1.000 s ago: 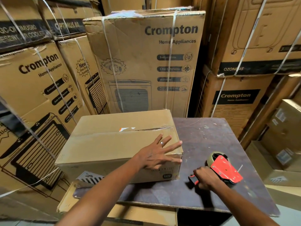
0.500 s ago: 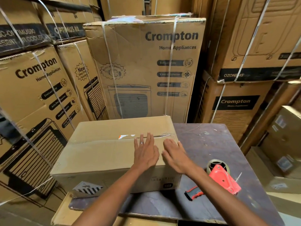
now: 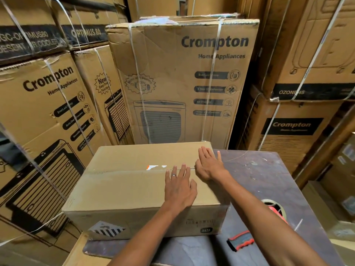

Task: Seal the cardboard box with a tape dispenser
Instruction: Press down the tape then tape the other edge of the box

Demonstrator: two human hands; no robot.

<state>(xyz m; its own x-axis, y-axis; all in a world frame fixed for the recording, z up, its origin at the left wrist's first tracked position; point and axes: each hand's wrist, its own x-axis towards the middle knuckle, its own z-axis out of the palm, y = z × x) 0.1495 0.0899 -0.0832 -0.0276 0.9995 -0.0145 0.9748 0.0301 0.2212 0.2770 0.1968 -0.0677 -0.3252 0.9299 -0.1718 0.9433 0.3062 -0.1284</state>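
Observation:
A plain cardboard box lies on a dark worn table, its two top flaps meeting in a seam across the middle. My left hand rests flat on the near flap, fingers reaching the seam. My right hand presses flat on the far flap at the box's right end. The red tape dispenser lies on the table to the right of the box, mostly hidden by my right forearm; its black and red handle sticks out toward me.
Tall strapped appliance cartons are stacked close behind and to the left of the table. More cartons stand at the right. Another carton sits under the table's near left corner.
My right hand let go of the tape dispenser, which now lies on the table, and moved up onto the box's far flap. My left hand turned to lie flat along the near flap.

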